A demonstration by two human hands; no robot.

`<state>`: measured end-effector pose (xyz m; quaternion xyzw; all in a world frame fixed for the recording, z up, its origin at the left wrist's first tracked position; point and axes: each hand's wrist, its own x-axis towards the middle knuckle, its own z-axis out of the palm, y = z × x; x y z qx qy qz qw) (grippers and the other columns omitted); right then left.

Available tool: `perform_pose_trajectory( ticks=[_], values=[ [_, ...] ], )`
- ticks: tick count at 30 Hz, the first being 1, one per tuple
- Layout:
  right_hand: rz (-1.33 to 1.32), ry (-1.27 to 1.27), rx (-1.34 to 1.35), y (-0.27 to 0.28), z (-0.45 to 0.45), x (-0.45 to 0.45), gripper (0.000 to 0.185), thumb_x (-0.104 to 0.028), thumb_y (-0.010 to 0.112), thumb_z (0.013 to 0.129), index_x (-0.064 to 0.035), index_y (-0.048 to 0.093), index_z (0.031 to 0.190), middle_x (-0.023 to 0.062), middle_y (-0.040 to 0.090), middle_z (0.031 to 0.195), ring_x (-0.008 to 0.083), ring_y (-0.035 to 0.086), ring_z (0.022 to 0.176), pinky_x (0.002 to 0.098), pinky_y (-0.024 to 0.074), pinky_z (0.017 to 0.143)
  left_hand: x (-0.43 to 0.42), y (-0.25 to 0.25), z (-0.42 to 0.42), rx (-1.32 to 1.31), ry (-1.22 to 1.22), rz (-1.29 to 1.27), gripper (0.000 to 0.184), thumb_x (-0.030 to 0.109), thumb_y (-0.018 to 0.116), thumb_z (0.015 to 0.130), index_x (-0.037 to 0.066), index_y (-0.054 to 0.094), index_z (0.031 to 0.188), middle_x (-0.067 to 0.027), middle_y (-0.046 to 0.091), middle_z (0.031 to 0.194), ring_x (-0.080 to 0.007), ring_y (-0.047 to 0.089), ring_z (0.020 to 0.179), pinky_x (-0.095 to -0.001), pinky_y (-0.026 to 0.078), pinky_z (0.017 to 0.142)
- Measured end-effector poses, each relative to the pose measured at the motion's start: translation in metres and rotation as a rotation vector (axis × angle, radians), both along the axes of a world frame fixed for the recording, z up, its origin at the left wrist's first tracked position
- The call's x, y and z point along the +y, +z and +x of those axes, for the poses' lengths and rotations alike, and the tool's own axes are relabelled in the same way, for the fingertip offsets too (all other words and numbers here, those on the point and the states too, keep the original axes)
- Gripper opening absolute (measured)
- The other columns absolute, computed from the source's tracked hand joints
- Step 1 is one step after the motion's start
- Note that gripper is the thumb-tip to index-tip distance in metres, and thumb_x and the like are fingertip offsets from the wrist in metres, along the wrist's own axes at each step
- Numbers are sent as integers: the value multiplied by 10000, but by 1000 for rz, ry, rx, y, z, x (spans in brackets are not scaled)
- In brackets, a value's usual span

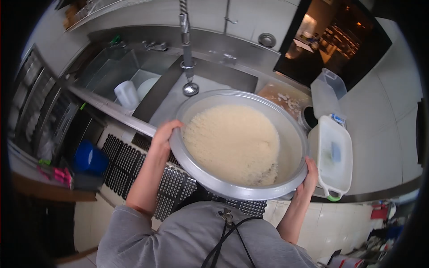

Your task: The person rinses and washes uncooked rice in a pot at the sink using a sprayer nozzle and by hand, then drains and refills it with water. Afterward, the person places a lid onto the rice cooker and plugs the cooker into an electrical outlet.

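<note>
Both hands, left (166, 135) and right (309, 177), curl around opposite rims of a wide round silver metal basin (292, 138) holding pale grainy rice (232, 138).

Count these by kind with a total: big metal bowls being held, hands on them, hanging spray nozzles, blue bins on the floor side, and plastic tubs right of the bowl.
Metal bowl: 1
Hands: 2 (left hand, right hand)
Spray nozzle: 1
Blue bin: 1
Plastic tubs: 2 (translucent tub, white tub)
Total: 7
</note>
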<state>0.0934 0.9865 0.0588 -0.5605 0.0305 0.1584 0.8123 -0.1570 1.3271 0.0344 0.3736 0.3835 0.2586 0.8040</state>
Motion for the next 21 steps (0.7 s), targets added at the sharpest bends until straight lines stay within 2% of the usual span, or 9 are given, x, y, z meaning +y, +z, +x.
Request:
perform_pose_trajectory(
  ticks=[1,4,5,8,14,16,18,21],
  values=[
    [72,198,2,5,-3,1,453,-108,594,779,92,389,1130,186,531,1041,236,543,936,316,447,805,-4,8,-13,8,5,25,408,29,588,653,-100,461,1019,-150,566,866,-226,579,746,-317,490,654],
    [112,310,103,-21,-13,5,378,-96,572,792,65,427,1102,158,548,1034,215,551,922,301,445,800,-30,34,-53,60,214,151,398,34,582,658,-108,458,1009,-150,559,856,-216,571,743,-319,485,658],
    [121,346,109,-19,-21,12,378,-96,572,792,65,427,1102,158,548,1034,215,551,922,301,445,800,-45,51,-66,123,270,186,364,38,562,672,-88,474,1003,-140,555,849,-203,562,727,-313,478,654],
    [143,492,74,-13,-55,34,347,-65,545,805,48,427,1111,148,552,1034,196,551,923,295,441,803,-62,57,-124,120,368,214,344,54,550,677,-60,496,997,-125,558,842,-196,558,715,-300,473,639],
    [111,819,19,-20,-106,91,394,-21,533,805,28,369,1161,133,544,1047,178,541,934,287,423,830,-72,21,-226,173,582,250,327,61,518,667,-27,520,982,-88,559,776,-159,549,637,-266,464,599],
    [89,824,3,-27,-128,122,396,-1,529,783,36,374,1145,140,536,1050,196,535,938,286,421,829,-61,-4,-260,125,658,292,336,60,507,667,-3,510,997,-101,559,808,-177,559,651,-279,489,611],
    [-63,696,0,-21,-148,169,412,-8,535,743,44,381,1121,154,528,1052,221,530,942,300,422,825,-34,-18,-281,120,665,294,355,60,506,668,2,516,1018,-103,564,824,-178,563,676,-283,489,630],
    [-37,738,-114,-28,-155,264,464,-46,539,686,55,389,1113,156,535,991,228,532,881,324,432,772,26,-26,-296,118,775,317,279,57,516,658,-1,525,930,-84,554,784,-172,548,677,-281,466,626]
  ],
)
